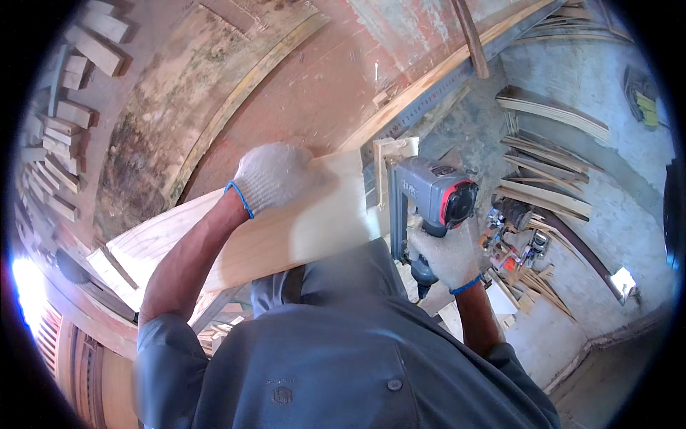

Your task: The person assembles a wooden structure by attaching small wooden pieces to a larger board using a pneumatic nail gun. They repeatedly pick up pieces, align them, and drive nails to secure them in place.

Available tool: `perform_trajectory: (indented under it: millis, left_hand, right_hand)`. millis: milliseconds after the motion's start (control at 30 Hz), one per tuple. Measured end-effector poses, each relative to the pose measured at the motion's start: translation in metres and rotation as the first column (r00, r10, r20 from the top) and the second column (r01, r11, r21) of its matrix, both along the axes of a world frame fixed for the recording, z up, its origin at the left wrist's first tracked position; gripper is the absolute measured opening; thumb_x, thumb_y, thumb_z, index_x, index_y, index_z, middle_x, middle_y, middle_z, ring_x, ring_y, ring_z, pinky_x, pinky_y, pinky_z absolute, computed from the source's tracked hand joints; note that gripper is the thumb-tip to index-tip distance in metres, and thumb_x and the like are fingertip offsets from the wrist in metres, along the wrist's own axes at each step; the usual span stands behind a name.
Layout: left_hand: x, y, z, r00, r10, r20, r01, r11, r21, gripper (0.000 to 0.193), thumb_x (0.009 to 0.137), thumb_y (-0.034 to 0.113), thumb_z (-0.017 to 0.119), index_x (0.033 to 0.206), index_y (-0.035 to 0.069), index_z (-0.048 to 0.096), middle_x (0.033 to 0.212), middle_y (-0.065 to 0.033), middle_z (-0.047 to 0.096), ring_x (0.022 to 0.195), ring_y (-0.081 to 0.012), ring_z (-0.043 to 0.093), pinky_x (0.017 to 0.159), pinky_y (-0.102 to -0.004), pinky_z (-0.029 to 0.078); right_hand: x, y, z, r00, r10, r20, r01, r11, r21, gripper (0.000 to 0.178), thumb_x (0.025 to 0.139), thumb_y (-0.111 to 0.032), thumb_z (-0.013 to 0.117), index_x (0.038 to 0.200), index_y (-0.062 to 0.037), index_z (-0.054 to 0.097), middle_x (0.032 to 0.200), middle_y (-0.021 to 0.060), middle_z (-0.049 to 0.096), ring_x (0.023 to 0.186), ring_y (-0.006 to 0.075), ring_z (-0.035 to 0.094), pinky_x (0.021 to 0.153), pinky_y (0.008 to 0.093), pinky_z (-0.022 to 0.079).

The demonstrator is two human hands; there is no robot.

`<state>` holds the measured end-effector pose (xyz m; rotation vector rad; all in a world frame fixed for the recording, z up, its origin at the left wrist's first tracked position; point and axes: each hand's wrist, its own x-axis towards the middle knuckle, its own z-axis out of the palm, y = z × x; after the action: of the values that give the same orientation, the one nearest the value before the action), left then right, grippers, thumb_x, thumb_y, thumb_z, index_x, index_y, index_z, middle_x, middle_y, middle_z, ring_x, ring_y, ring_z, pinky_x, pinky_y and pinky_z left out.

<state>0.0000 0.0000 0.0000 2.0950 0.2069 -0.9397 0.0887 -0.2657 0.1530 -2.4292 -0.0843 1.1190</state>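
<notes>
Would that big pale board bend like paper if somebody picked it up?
Probably not: the board shows wood grain, so it's likely stiff. Its broad, flat shape makes rolling unlikely. It looks long, so lifting just one end might leave the other dipping.

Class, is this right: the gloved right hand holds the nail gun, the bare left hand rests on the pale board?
The left hand is gloved, not bare: see the head view. It rests on the pale board; the right hand holds the nail gun.

Watching remotely, I log a woodworking shop. Cut wood blocks [63, 145] at left, nail gun [431, 187] near centre, timber strips [554, 114] piled at right.
</notes>
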Motion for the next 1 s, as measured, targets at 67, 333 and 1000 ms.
perform_trajectory:
  millis: [67, 333, 1000]
  left_hand:
    - [0.0, -0.007, 0.011, 0.999, -0.022, -0.033, 0.021, 0.999, -0.032, 0.056, 0.092, 0.062, 0.061, 0.111, 0.013, 0.079, 0.104, -0.0204, 0.076, 0.101, -0.0376, 0.073, 0.087, -0.0494, 0.056]
    - [-0.007, 0.005, -0.012, 0.983, 0.106, 0.151, -0.092, 0.991, -0.097, 0.052, 0.092, 0.056, 0.068, 0.109, 0.009, 0.079, 0.097, -0.0169, 0.078, 0.092, -0.0354, 0.074, 0.084, -0.0437, 0.056]
    - [-0.062, 0.101, 0.012, 0.71, 0.677, -0.194, -0.702, 0.657, -0.277, 0.04, 0.099, 0.036, 0.076, 0.117, -0.001, 0.076, 0.101, -0.0009, 0.074, 0.088, -0.009, 0.067, 0.08, -0.0274, 0.055]
  right_hand:
    - [-0.004, -0.014, 0.004, 0.99, -0.078, -0.118, 0.074, 0.997, -0.038, 0.024, 0.087, -0.004, 0.068, 0.111, -0.0015, 0.066, 0.079, 0.0062, 0.072, 0.068, 0.015, 0.07, 0.063, 0.0332, 0.055]
    - [0.011, -0.011, 0.001, 0.956, -0.22, -0.195, 0.263, 0.937, 0.231, 0.03, 0.088, 0.001, 0.064, 0.117, 0.0013, 0.062, 0.072, 0.0049, 0.063, 0.059, 0.0143, 0.063, 0.057, 0.0303, 0.052]
    - [-0.046, -0.064, 0.009, 0.867, -0.45, -0.214, 0.496, 0.816, 0.297, 0.04, 0.084, 0.002, 0.057, 0.124, 0.0004, 0.062, 0.073, 0.0054, 0.063, 0.062, 0.0161, 0.063, 0.059, 0.0305, 0.052]
